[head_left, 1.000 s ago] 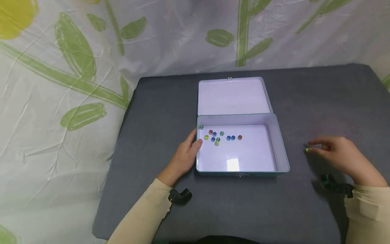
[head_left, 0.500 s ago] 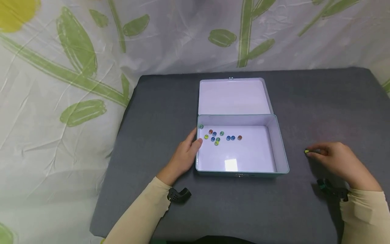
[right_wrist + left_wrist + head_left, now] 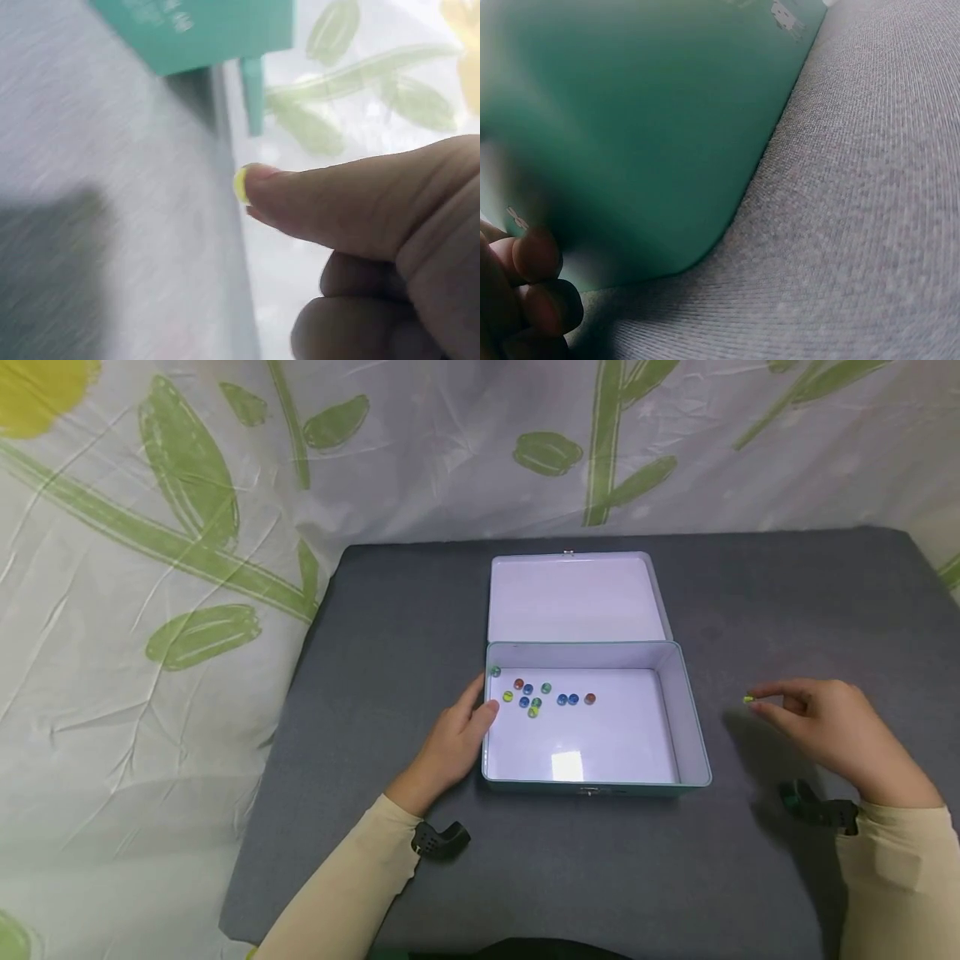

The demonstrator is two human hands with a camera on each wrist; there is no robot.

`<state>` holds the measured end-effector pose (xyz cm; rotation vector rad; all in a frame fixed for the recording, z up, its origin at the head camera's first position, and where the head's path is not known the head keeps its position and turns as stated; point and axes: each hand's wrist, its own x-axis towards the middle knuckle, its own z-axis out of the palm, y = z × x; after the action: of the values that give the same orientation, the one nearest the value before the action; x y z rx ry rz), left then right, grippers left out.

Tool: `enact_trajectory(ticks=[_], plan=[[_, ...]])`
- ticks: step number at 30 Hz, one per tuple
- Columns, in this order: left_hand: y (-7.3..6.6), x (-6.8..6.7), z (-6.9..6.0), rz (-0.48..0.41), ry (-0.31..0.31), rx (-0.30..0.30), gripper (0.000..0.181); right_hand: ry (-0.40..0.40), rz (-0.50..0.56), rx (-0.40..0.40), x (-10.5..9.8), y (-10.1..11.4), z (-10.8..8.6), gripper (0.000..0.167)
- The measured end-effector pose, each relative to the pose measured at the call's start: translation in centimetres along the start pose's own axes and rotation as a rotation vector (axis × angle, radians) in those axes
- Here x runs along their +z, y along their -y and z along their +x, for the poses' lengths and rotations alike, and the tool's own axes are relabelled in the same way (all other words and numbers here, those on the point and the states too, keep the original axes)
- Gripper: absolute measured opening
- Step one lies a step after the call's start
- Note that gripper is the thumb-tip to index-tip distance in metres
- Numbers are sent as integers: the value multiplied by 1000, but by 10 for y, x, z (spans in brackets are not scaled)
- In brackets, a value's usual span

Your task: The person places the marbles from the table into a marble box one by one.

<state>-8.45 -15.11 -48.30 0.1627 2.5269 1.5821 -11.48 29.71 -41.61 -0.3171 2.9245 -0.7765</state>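
Observation:
In the head view, an open tin box (image 3: 622, 739), white inside and green outside, lies on the table with several blue, red, green and yellow glass marbles scattered over its floor, mostly to the left. My left hand (image 3: 447, 745) holds the box's left wall, thumb at the rim and fingers outside. Curled left fingers (image 3: 540, 285) show against the green side in the left wrist view. To the right of the box, my right hand (image 3: 843, 735) pinches a yellow-green marble (image 3: 747, 699) between thumb and fingertip, above the table. Most of that marble is covered in the right wrist view.
The white lid (image 3: 576, 597) lies folded back behind the box. Dark grey cloth covers the table (image 3: 405, 627). A white sheet (image 3: 450, 468) with green leaf patterns hangs behind and to the left. Each wrist carries a black camera mount (image 3: 441, 842).
My right hand, with the marble pinched in it, has risen off the table and shifted slightly away and leftward; its shadow has spread. The left hand and the box have stayed put.

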Motion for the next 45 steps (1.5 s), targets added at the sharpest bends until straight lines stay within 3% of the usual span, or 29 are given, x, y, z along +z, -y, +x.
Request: enact_trajectory(ticks=[7,13,22,30,40,45], plan=[[0,0,1,1,-6,16,66,-70,74,-51,-6,29,20,25],[-2,0,0,-2,-2,5,66,-66,85,-117,-5,64,41,20],[-3,-3,-1,3,-8,2,65,39,98,-152,6,107,63,21],[-4,-2,-2,0,4,-17,66,133,61,-285,22,142,82,20],[-2,-1,-2,9,8,-17,65,243,100,-357,51,163,104,13],[-3,-3,-1,13,10,9,66,349,104,-371,65,168,111,12]])
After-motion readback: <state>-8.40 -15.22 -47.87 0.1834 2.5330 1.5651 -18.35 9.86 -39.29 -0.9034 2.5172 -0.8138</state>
